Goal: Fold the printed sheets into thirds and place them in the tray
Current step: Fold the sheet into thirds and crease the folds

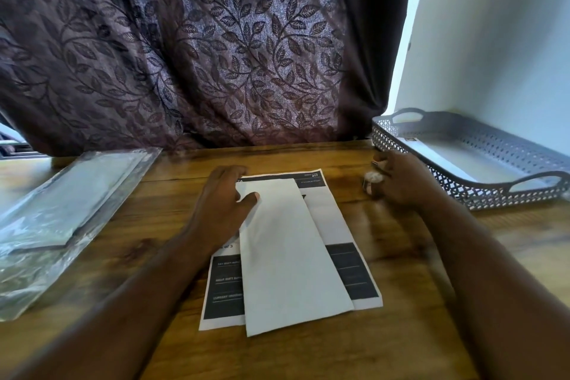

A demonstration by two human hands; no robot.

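A folded white sheet (290,256) lies slanted on top of a flat printed sheet (339,256) with dark blocks, in the middle of the wooden table. My left hand (223,200) rests flat on the upper left of these papers, thumb on the folded sheet. My right hand (401,182) hovers to the right of the papers, near the tray, fingers curled over a small pale object I cannot make out. The grey perforated tray (472,185) with handles stands at the right, and folded white paper (456,157) lies inside it.
A clear plastic sleeve (61,213) holding more sheets lies on the table's left side. A leaf-patterned curtain (200,49) hangs behind the table. A white wall (493,40) rises right behind the tray. The wooden table (308,355) extends toward me.
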